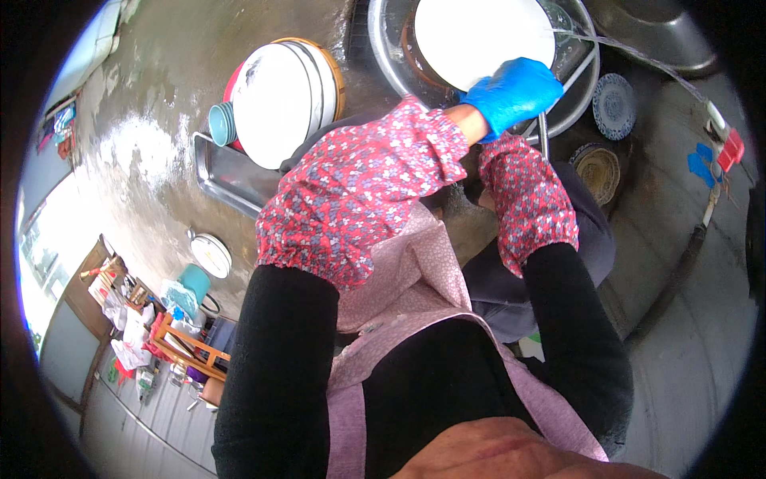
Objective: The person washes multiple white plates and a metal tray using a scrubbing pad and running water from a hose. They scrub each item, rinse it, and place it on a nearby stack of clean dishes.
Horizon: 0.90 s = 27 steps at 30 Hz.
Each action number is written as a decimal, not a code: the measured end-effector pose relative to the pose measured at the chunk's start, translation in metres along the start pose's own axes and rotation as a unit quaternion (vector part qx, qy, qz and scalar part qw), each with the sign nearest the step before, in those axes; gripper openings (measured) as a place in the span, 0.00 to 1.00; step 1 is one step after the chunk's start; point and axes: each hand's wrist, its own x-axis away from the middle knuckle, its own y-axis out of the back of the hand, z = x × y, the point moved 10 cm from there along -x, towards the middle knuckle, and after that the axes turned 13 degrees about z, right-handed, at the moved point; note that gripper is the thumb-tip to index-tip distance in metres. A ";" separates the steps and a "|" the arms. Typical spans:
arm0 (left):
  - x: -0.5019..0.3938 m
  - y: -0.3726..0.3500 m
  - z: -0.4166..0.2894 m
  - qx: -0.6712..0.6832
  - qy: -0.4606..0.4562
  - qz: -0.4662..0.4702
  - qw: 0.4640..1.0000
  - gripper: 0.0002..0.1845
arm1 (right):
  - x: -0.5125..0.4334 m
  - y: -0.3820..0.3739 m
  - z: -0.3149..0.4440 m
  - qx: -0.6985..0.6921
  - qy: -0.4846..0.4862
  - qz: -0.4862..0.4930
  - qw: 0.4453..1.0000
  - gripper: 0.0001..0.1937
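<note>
My left hand [514, 99], in a blue glove, lies over the lower edge of a large white round plate [485, 39] at the top. Its fingers are curled, but whether they grip the plate cannot be told. The plate rests over a wide metal basin [386, 57]. My right hand is hidden behind the left one; only its floral sleeve cover [526, 197] shows, ending just below the blue glove. A metal bar [543, 135] stands out beside the left hand. A clear hose [646, 57] reaches the plate's right edge.
White plates [269, 105] stand stacked at the left, beside teal cups [221, 124] and a metal tray [227, 173]. A patterned plate [614, 106] and a patterned bowl [596, 173] lie right of the basin. More plates [210, 255] and a teal bucket [194, 282] are lower left.
</note>
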 end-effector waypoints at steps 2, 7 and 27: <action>-0.009 -0.008 -0.005 -0.077 0.015 0.013 0.997 0.17 | 0.001 -0.006 0.008 -0.006 0.005 0.002 1.000 0.24; -0.013 -0.019 -0.012 -0.079 0.162 0.080 0.980 0.19 | 0.010 -0.017 0.009 -0.005 0.005 0.015 1.000 0.24; -0.004 0.021 -0.071 0.010 0.135 -0.015 0.991 0.14 | 0.053 -0.038 -0.014 -0.029 0.012 0.025 0.999 0.24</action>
